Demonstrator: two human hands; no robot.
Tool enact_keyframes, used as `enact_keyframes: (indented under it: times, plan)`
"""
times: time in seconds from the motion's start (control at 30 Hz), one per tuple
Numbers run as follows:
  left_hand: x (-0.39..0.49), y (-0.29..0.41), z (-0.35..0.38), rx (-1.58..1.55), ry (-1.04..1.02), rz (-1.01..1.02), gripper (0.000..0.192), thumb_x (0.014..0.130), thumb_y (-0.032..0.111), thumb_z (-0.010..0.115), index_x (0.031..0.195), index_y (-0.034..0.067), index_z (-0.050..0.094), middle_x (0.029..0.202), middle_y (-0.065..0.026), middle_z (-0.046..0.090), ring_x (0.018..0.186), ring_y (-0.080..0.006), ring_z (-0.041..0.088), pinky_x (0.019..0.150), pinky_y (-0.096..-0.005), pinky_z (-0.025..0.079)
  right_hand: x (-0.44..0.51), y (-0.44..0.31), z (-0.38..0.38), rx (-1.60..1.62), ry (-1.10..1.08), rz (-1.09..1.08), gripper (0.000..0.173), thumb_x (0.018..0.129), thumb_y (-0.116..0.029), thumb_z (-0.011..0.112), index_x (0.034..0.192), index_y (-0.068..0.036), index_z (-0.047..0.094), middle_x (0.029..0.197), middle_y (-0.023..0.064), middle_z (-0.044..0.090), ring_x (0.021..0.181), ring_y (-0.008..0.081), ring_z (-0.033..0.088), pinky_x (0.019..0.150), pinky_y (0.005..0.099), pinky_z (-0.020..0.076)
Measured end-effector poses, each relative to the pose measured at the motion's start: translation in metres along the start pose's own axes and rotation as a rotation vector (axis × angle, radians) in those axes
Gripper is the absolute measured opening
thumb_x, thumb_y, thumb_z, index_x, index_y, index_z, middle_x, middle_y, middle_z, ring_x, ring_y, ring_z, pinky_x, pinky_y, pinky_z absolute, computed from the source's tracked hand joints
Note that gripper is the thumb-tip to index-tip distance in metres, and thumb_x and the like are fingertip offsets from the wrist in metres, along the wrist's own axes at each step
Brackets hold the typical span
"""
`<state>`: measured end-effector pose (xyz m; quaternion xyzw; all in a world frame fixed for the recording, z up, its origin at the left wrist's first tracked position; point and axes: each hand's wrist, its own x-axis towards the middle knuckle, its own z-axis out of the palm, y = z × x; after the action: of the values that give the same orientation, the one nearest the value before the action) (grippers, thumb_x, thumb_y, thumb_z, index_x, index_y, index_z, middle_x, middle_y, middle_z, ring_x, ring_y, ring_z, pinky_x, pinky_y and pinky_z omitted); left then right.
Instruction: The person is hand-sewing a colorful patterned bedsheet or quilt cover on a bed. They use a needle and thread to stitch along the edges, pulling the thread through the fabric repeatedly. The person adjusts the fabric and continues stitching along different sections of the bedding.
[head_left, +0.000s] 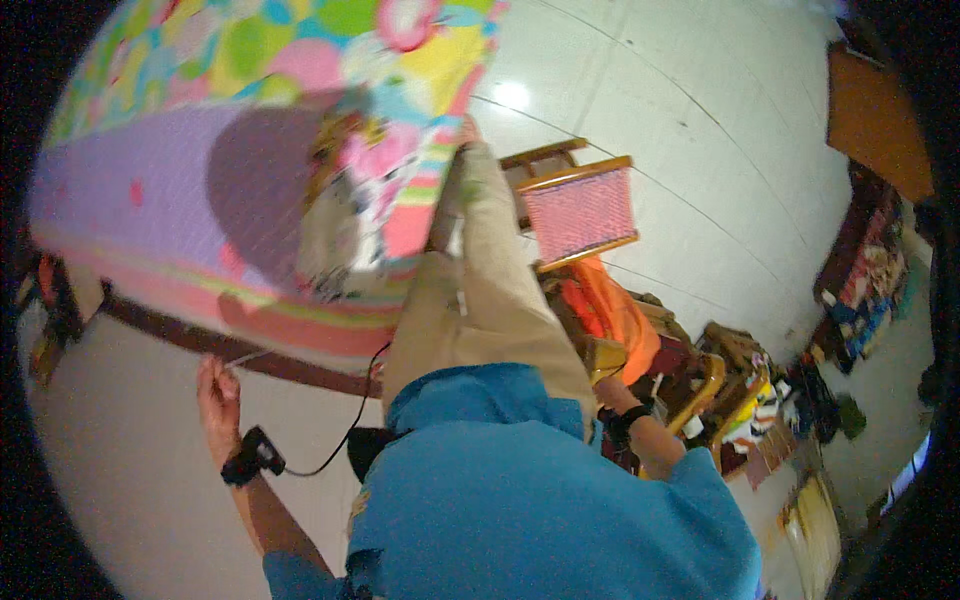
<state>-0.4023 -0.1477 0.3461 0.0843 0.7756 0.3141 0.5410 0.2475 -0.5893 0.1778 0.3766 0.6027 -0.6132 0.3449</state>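
My left hand (219, 386) is raised beside the bed's near edge, its fingers pinched on a thin pale strip (251, 358) that points toward the bed; blur hides what the strip is. A printed bedsheet (150, 172) with coloured dots and a purple area covers the bed. My right hand (615, 394) hangs low at my right side, near a wooden chair part (606, 358) and an orange cloth (626, 322). Its fingers are mostly hidden, so whether it holds anything cannot be told. Both wrists wear black bands, and a black cable runs from the left one.
A stool with a pink woven seat (581, 214) stands on the tiled floor (690, 135) just beyond my right leg. Wooden chairs (697, 394) piled with clothes and bags line my right side. Farther right are a brown board-like surface (874, 124) and heaped fabrics (870, 277).
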Motion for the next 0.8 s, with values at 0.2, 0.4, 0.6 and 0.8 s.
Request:
enact_keyframes:
  times: [0.2,0.4,0.6,0.8]
  plan:
    - [0.006,-0.022,-0.035,-0.272,-0.152,0.097,0.008,0.088,0.015,0.054,0.091,0.008,0.053,0.077,0.0016,0.052,0.065,-0.0063,0.047,0.059,-0.0191,0.040,0.011,0.014,-0.118,0.027,0.382,-0.359,0.017,0.077,-0.014,0.061,0.089,-0.004,0.056,0.086,0.0050,0.057,0.073,0.0181,0.055,0.063,0.0314,0.0462]
    - [0.011,-0.035,-0.042,-0.255,-0.079,0.060,0.009,0.088,0.018,0.054,0.091,0.010,0.053,0.078,0.0018,0.053,0.063,-0.0058,0.046,0.056,-0.0187,0.039,0.016,-0.035,-0.146,1.345,0.361,-0.034,0.029,0.083,-0.022,0.059,0.106,-0.008,0.048,0.080,0.0036,0.057,0.066,0.0131,0.053,0.055,0.0261,0.0437]
    - [0.036,-0.036,-0.065,-0.239,-0.088,0.042,0.008,0.088,0.017,0.054,0.091,0.010,0.052,0.078,0.0011,0.053,0.065,-0.0058,0.047,0.059,-0.0187,0.043,0.070,-0.046,-0.083,1.228,0.079,0.361,0.026,0.082,-0.013,0.052,0.107,-0.008,0.048,0.077,0.0059,0.056,0.059,0.0130,0.052,0.050,0.0250,0.0429]
    - [0.068,-0.038,-0.091,-0.098,-0.250,0.068,0.011,0.088,0.019,0.054,0.091,0.009,0.050,0.078,0.0009,0.050,0.065,-0.0058,0.047,0.057,-0.0182,0.042,0.134,-0.122,0.047,0.982,0.061,0.166,0.031,0.083,-0.019,0.052,0.112,-0.008,0.050,0.097,0.0083,0.059,0.077,0.0179,0.057,0.063,0.0332,0.0470]
